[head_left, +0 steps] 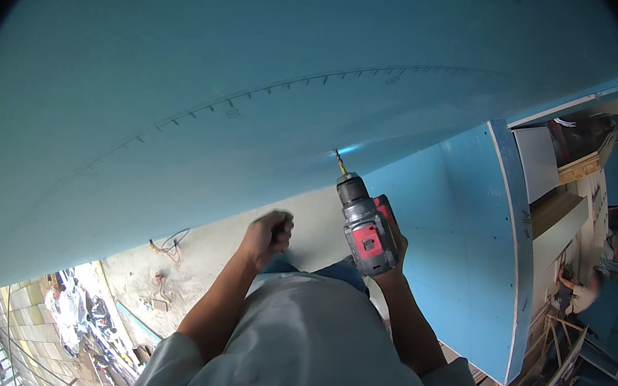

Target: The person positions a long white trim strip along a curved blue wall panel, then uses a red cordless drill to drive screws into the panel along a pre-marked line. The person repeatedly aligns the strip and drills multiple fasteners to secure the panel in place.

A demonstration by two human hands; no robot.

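Observation:
My right hand [396, 257] is wrapped around the grip of a red and black cordless drill [366, 232]. A long bit [339, 163] points from its chuck to the blue wall panel [250, 162], its tip at or very near the surface. The drill's lamp throws a bright streak on the panel there. My left hand [270, 236] is curled closed in front of my body, below the panel; whatever its fingers may hold is hidden. Dark ruler-like marks run in a curve across the panel above the bit.
Another blue panel [443, 242] with a pale edge stands to the right. Cables [168, 243] hang by the bare floor at left, near a heap of bags and scraps [86, 316]. Far right, another person [583, 295] is among wooden frames [558, 343].

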